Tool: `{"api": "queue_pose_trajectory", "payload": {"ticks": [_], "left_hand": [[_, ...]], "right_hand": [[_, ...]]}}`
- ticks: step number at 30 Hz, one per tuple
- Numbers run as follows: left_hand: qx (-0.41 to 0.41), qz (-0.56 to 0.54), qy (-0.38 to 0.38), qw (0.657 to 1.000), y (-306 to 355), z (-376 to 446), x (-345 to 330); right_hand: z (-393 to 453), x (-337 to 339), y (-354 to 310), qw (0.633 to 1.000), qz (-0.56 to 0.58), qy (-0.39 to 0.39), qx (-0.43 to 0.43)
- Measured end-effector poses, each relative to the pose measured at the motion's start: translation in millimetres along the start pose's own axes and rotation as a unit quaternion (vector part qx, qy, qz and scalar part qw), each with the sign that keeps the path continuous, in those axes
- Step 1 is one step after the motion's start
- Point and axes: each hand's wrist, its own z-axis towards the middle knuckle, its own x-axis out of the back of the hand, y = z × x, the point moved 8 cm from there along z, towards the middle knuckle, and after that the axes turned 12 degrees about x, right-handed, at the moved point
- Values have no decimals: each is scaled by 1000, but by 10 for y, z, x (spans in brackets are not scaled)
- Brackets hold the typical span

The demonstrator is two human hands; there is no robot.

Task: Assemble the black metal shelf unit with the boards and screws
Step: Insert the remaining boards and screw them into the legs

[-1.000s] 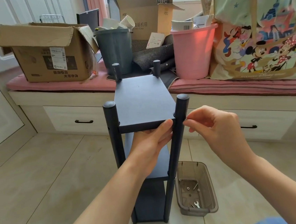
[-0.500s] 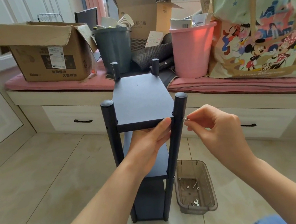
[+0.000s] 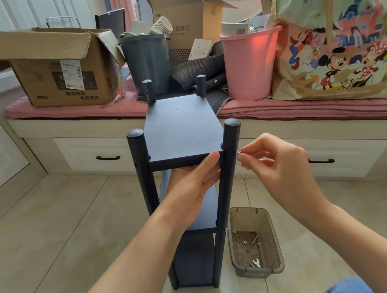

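The shelf unit (image 3: pixel 186 182) stands upright on the floor in front of the window bench (image 3: pixel 304 120). Our left hand (image 3: pixel 191 184) grips the top board (image 3: pixel 182 128) from beneath, thumb on its front edge. Our right hand (image 3: pixel 277 161) pinches a screw (image 3: pixel 238 152) against the near right post (image 3: pixel 229 178).

Tiled floor (image 3: pixel 53 232) bears shelf unit (image 3: pixel 181 133), bin (image 3: pixel 258 268).
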Motion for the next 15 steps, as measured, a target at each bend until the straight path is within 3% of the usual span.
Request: {"api": "queue_pose_trajectory", "payload": {"ticks": [3,10,15], "left_hand": [[0,0,-6,1000,2,-10,-9],[-1,8,2,1000,5,-14,-10],[-4,8,7,1000,17,-29,-4]], "right_hand": [[-6,-32,82,998,38,-6,-44],[37,-34,-73,998,-48,-7,43],[25,-27,4,1000,29,-10,-6]]}}
